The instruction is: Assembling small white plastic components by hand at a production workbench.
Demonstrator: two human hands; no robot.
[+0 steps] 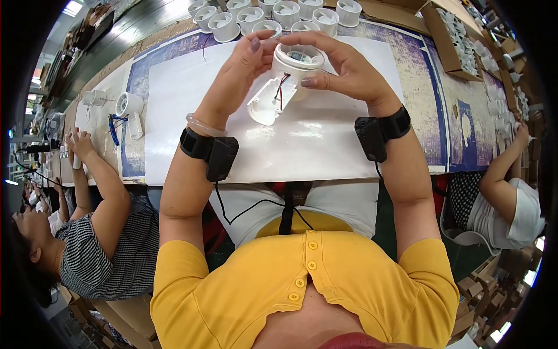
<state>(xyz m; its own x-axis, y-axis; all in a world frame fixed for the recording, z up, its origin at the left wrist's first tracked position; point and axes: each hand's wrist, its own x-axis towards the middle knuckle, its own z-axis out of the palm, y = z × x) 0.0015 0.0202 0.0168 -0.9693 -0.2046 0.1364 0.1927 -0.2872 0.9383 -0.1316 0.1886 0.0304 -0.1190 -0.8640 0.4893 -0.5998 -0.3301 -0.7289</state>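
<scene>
Housing is above the far half of the white sheet on the counter; whether its bottom touches the sheet, I cannot tell. The right hand is grasping it: the thumb lies on the near side and the index finger bends over the rim. The left hand curves toward the left side with its thumb raised; I cannot tell if its fingers touch the housing or are only very close.

In my judgement, the weak place is the wires. They are thin and run uncovered between the housing and the shell, so a joint may break if the shell is pulled or twisted. If the right thumb slips on the smooth wall, the housing may tip.

The housing is glossy white and round, with a ridged collar and an open mouth; the small detail inside is not clear. The shell, also white, sticks out at the near left with its hollow face up, and the wires, red and black, cross it.

Behind, many white fans stand close together. To the left, blue cutters lie near a second housing. At far right is a carton with white parts.
</scene>
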